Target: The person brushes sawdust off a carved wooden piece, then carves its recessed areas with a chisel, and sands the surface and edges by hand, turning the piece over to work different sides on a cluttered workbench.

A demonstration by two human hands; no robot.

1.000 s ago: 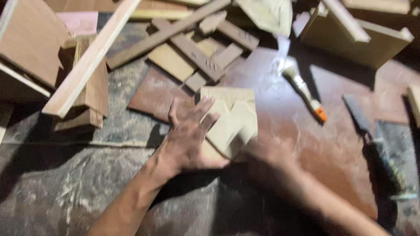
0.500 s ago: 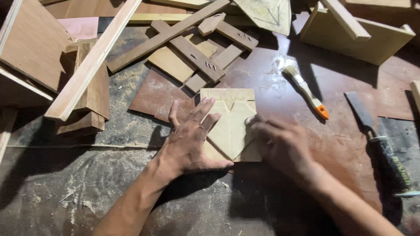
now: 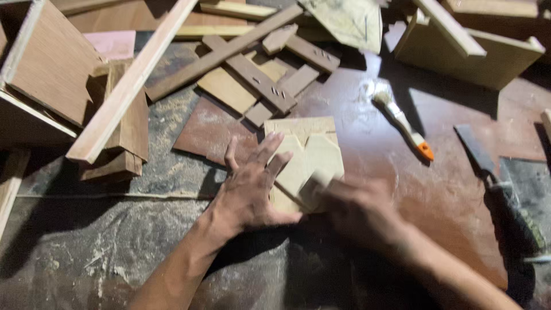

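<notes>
Right hand [image 3: 361, 215] shifted left since half-second-earlier frame, now blurred at lower right edge of pale wood panel [image 3: 304, 161]; grip state cannot tell. Left hand [image 3: 249, 189] open, flat, fingers spread, pinning panel mid-table. Rubbing or sanding appears under way, not finished. Brush [image 3: 402, 123] and chisel-like tool [image 3: 488, 172] lie unused toward right edge.

A woodworking shop: sawdust-strewn bench [image 3: 86, 252], wood offcuts [image 3: 252, 74], paintbrush [image 3: 402, 123], chisel [image 3: 488, 172].
</notes>
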